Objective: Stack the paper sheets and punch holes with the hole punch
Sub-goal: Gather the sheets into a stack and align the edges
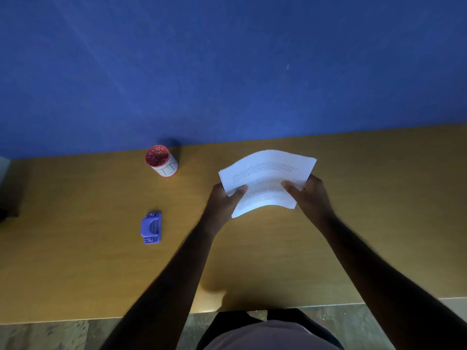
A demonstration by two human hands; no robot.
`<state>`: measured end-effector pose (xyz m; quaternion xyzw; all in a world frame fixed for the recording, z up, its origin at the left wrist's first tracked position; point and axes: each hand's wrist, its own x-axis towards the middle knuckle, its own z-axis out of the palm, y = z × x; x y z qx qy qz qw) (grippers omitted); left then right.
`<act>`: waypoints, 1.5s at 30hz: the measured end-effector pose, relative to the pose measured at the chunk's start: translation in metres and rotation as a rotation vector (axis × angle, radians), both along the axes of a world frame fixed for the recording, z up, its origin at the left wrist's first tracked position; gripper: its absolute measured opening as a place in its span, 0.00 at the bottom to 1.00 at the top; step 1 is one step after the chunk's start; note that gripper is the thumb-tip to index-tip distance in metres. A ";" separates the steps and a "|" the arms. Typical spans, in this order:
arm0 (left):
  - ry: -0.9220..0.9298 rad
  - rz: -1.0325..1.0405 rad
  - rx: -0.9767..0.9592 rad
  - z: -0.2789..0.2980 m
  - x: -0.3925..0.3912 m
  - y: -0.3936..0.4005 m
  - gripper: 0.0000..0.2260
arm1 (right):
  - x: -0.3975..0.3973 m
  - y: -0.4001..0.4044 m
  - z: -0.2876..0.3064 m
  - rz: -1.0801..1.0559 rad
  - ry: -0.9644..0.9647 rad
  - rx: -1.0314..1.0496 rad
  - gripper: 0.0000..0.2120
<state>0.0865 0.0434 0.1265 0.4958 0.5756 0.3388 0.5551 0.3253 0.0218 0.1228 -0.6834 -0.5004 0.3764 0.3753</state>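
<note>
A stack of white printed paper sheets (267, 173) is held above the wooden table, slightly bowed, with its edges roughly aligned. My left hand (225, 200) grips the stack's left edge, thumb on top. On the right edge my right hand (309, 195) holds it the same way. The blue hole punch (150, 228) lies flat on the table to the left of my left forearm, well apart from both hands.
A red cup with a white label (161, 160), filled with small bits, stands at the back of the wooden table (252, 261) near the blue wall (227, 72). A dark object (8, 198) sits at the far left edge. The table's front edge runs just before my body.
</note>
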 end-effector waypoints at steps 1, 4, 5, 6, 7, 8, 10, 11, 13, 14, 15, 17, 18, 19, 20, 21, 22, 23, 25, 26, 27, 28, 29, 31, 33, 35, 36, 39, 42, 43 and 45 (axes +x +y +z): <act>-0.010 0.015 0.008 0.001 0.001 -0.001 0.08 | 0.000 0.001 0.000 -0.001 -0.008 0.007 0.11; -0.042 0.042 0.040 0.006 0.002 -0.002 0.09 | -0.001 0.003 0.005 -0.015 -0.011 0.034 0.10; -0.049 0.047 0.055 0.007 0.002 -0.002 0.08 | -0.001 0.003 0.005 -0.018 -0.002 0.039 0.10; -0.054 0.050 0.067 0.008 0.001 -0.002 0.08 | -0.001 0.003 0.005 -0.019 0.006 0.041 0.11; -0.052 0.049 0.068 0.008 0.001 -0.002 0.08 | -0.002 0.002 0.004 -0.020 0.016 0.038 0.11; -0.045 0.046 0.057 0.006 0.000 -0.003 0.08 | -0.003 0.000 0.003 -0.023 0.029 0.030 0.12; -0.022 0.030 0.029 0.003 -0.002 -0.003 0.08 | -0.004 -0.002 -0.001 -0.039 0.037 0.022 0.13; -0.014 0.021 0.023 0.002 -0.002 -0.003 0.09 | -0.004 -0.003 -0.003 -0.048 0.030 0.023 0.13; -0.037 0.021 0.029 0.004 -0.003 -0.003 0.08 | -0.005 -0.003 -0.002 -0.067 0.014 0.034 0.12; -0.062 0.033 0.037 0.006 -0.003 -0.003 0.08 | -0.005 -0.003 -0.002 -0.077 0.017 0.037 0.12; -0.087 0.047 0.046 0.008 -0.003 -0.004 0.08 | -0.005 -0.002 -0.002 -0.085 0.025 0.042 0.11; -0.099 0.065 0.051 0.008 -0.003 -0.005 0.08 | -0.005 -0.003 -0.003 -0.097 0.035 0.044 0.12; -0.087 0.063 0.042 0.006 -0.003 -0.006 0.08 | -0.005 -0.004 -0.005 -0.095 0.041 0.035 0.13; -0.067 0.058 0.024 0.004 -0.003 -0.007 0.08 | -0.004 -0.005 -0.008 -0.090 0.046 0.020 0.14; -0.048 0.053 0.005 0.001 -0.004 -0.008 0.08 | -0.004 -0.006 -0.011 -0.085 0.049 0.004 0.14; -0.035 0.048 -0.012 -0.001 -0.004 -0.008 0.07 | -0.004 -0.007 -0.014 -0.080 0.050 -0.008 0.14; -0.026 0.044 -0.024 -0.003 -0.006 -0.008 0.07 | -0.004 -0.007 -0.015 -0.074 0.044 -0.014 0.14; -0.019 0.040 -0.029 -0.004 -0.007 -0.008 0.07 | -0.004 -0.007 -0.015 -0.068 0.038 -0.020 0.14; -0.010 0.040 -0.031 -0.004 -0.008 -0.008 0.07 | -0.004 -0.006 -0.011 -0.053 0.040 -0.029 0.14; -0.007 0.045 -0.030 -0.003 -0.009 -0.008 0.07 | -0.004 -0.006 -0.010 -0.045 0.042 -0.028 0.14; -0.005 0.050 -0.026 -0.001 -0.009 -0.007 0.07 | -0.004 -0.005 -0.009 -0.041 0.044 -0.027 0.15; -0.003 0.052 -0.019 0.000 -0.009 -0.006 0.07 | -0.003 -0.006 -0.008 -0.039 0.046 -0.027 0.15; -0.004 0.053 -0.013 0.001 -0.008 -0.006 0.07 | -0.002 -0.006 -0.007 -0.041 0.052 -0.025 0.15; -0.020 0.059 -0.001 0.006 -0.007 -0.005 0.07 | -0.001 -0.006 -0.004 -0.046 0.082 -0.016 0.17; -0.041 0.069 0.023 0.011 -0.005 -0.004 0.08 | 0.000 -0.007 -0.003 -0.064 0.119 -0.008 0.18; -0.076 0.086 0.054 0.017 -0.004 -0.001 0.09 | 0.003 -0.007 0.000 -0.096 0.164 -0.009 0.19; -0.101 0.100 0.070 0.022 -0.003 0.000 0.10 | 0.004 -0.008 0.002 -0.111 0.180 -0.004 0.19; -0.172 0.138 0.101 0.031 -0.001 0.002 0.11 | 0.008 -0.013 0.003 -0.153 0.200 -0.004 0.20; -0.247 0.227 0.114 0.036 0.000 0.000 0.11 | 0.008 -0.020 -0.003 -0.234 0.220 -0.027 0.22; -0.273 0.262 0.124 0.039 0.001 0.001 0.11 | 0.009 -0.021 -0.004 -0.259 0.236 -0.044 0.21; -0.326 0.304 0.147 0.044 0.003 0.003 0.13 | 0.011 -0.024 -0.006 -0.228 0.308 -0.085 0.19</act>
